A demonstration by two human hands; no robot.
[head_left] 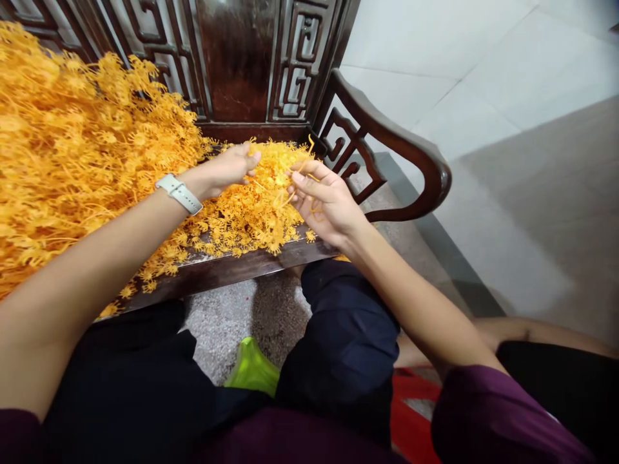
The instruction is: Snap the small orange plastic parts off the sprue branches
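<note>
Thin orange stems of a plastic flower [311,143] stick out of my right hand [326,201], pinched between thumb and fingers, with the palm turned up. My left hand [231,169], wearing a pale watch strap [178,193] at the wrist, is closed just left of it, over the flower pile. A bit of orange shows at the left fingertips, but whether it is held or lies behind them is unclear. Beneath both hands spreads a low heap of small orange plastic flower pieces [246,216]. A much taller heap [91,142] rises on the left.
The pieces lie on a dark wooden bench [227,270] with a carved back [236,58] and a curved armrest [425,167] at right. Below are a bright green plastic object [251,367] and a red object [413,412]. Another person's bare leg [546,332] shows at right.
</note>
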